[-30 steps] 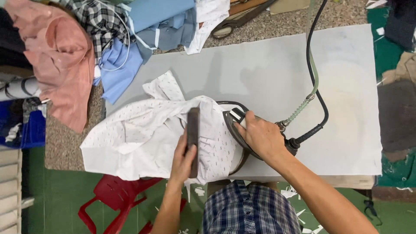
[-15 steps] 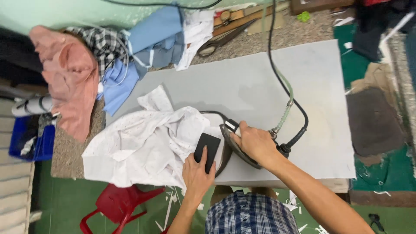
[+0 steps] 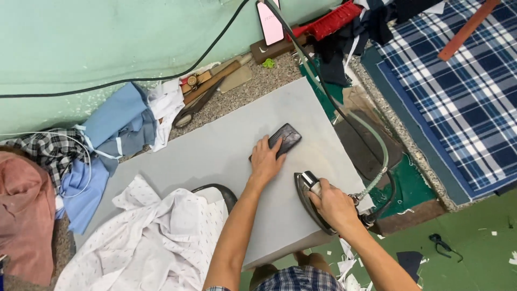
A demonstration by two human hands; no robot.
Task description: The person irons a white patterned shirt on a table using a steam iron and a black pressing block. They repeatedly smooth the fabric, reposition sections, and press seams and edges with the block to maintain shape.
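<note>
Phone down, iron gripped.
Your left hand [image 3: 266, 161] lies flat on the dark rectangular phone [image 3: 284, 139]; at four o'clock, your right hand [image 3: 329, 205] grips the steel steam iron [image 3: 309, 200].

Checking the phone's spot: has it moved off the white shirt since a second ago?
Yes. The phone now lies under the left hand on the bare grey board, away from the shirt.

Phone [image 3: 284, 139] on ironing board [image 3: 215, 156], under left hand [image 3: 266, 161]. Iron [image 3: 312, 207] right of it at board edge, under right hand [image 3: 329, 203]. Shirt [image 3: 156, 242] far left.
</note>
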